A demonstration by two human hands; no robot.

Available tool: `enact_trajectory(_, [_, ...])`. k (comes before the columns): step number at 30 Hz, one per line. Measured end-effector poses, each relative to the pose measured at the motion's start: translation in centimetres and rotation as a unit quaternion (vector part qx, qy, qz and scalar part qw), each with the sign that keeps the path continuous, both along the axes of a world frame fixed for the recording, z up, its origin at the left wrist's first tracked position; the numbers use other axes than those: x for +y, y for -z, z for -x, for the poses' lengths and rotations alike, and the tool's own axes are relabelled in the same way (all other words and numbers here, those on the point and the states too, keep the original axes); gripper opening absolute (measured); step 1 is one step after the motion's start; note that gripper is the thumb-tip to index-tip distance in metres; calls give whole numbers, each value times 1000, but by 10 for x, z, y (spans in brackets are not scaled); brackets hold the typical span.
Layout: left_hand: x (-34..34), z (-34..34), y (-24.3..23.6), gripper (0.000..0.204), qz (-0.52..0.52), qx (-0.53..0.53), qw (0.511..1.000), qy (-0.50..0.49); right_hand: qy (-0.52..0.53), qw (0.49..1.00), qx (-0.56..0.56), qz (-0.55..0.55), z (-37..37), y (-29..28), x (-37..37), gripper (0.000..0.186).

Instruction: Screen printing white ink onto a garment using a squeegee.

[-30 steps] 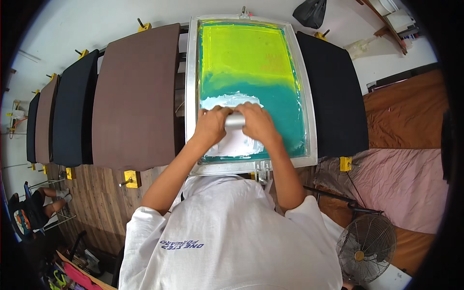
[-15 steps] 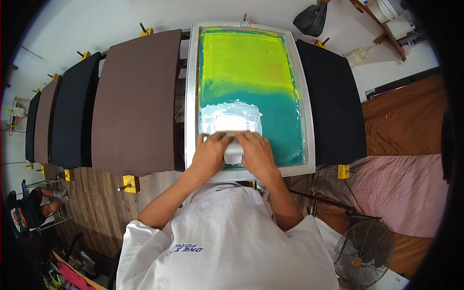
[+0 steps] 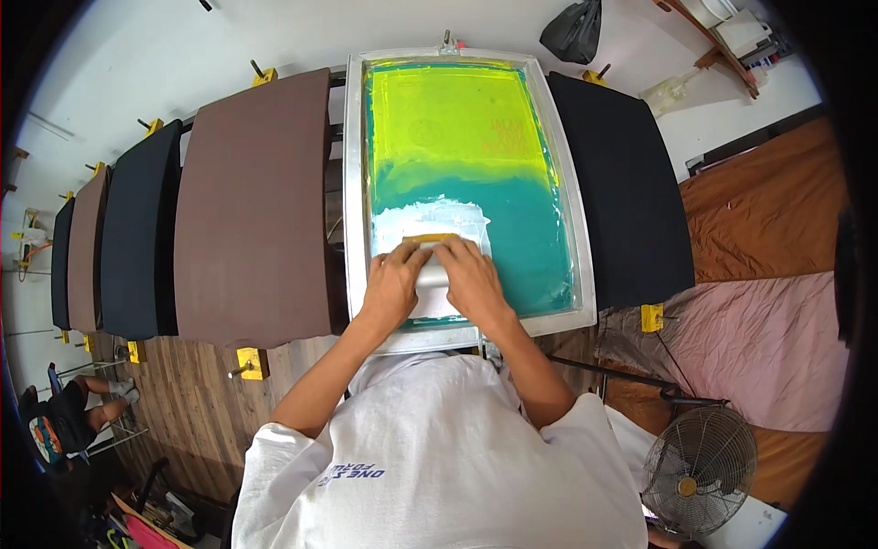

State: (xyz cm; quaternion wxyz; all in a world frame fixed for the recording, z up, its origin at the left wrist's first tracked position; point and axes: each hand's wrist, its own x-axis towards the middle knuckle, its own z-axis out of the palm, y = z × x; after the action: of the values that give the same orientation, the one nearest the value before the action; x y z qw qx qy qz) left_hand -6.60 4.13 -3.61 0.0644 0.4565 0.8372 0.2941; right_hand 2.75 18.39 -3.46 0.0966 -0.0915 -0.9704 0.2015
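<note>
A screen-printing frame with a pale metal rim lies before me. Its mesh is lime green at the far end and teal nearer me. White ink covers a patch on the near left part of the mesh. Both hands grip a squeegee with a pale grey body and a yellowish strip along its far edge. My left hand is closed over its left end, my right hand over its right end. Fingertips meet near its middle; the edge against the mesh is hidden.
Fabric-covered boards stand in a row: a brown one beside the frame, several more further left, and a black one at right. Yellow clamps sit at their ends. A fan stands lower right. Someone sits at far left.
The view has shifted slightly. Both hands still hold the squeegee, whose yellowish far edge now shows more clearly. The bright glare on the white ink has faded.
</note>
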Motion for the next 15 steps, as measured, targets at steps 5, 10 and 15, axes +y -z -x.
enact_trajectory(5, [-2, -7, -16, 60, 56, -56, 997, 18, -20, 995, -101, 18, -3, -24, 2, 36])
enact_trajectory(10, [-8, -9, -17, 58, 59, -101, 993, 29, -6, 996, -81, 27, -9, -20, 0, 44])
enact_trajectory(15, [-6, -15, 3, 63, 14, -35, 999, 3, 9, 998, -46, 43, -11, -5, -4, 46])
